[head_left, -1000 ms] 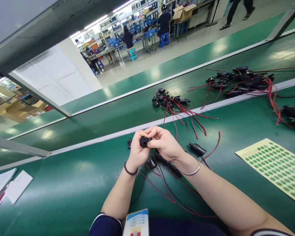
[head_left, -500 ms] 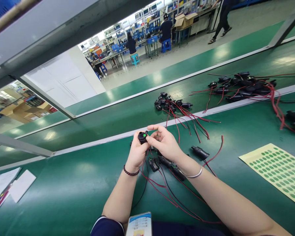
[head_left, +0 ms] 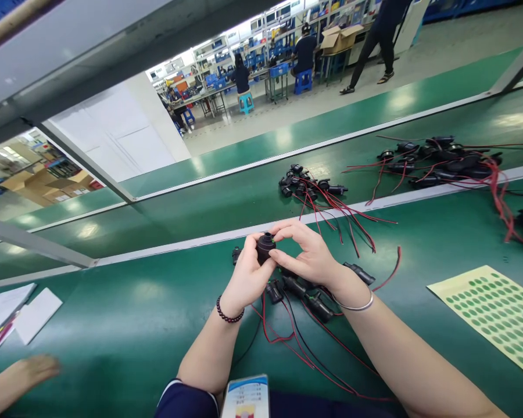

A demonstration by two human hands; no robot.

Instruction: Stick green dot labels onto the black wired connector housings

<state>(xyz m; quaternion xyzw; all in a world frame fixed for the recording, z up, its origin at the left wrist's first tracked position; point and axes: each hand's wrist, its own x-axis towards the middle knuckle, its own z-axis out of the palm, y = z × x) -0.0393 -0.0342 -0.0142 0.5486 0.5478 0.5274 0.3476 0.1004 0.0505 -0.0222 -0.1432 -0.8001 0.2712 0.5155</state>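
Observation:
My left hand [head_left: 249, 268] is wrapped round a small black pump [head_left: 265, 248], its ribbed round end facing up. On the pump's right side, the thumb and fingertips of my right hand [head_left: 307, 255] pinch it; a bit of green shows beside those fingertips. Beneath my hands lie several more black pumps [head_left: 319, 307] with red and black wires [head_left: 283, 337]. One pump [head_left: 361, 273] is partly hidden behind my right wrist. A yellow sheet of green oval stickers [head_left: 490, 316] lies to the right.
Two heaps of wired pumps, a smaller one [head_left: 307, 183] and a larger one [head_left: 444, 159], lie beyond the pale strip [head_left: 192, 247]. Papers [head_left: 37, 316] are at the left. Another person's blurred hand [head_left: 39, 368] reaches in at lower left. Metal posts [head_left: 87, 162] frame the bench.
The pump has been turned in my hands, so its green dot no longer faces me. My right fingers have closed against it. Another person's hand has come in at lower left.

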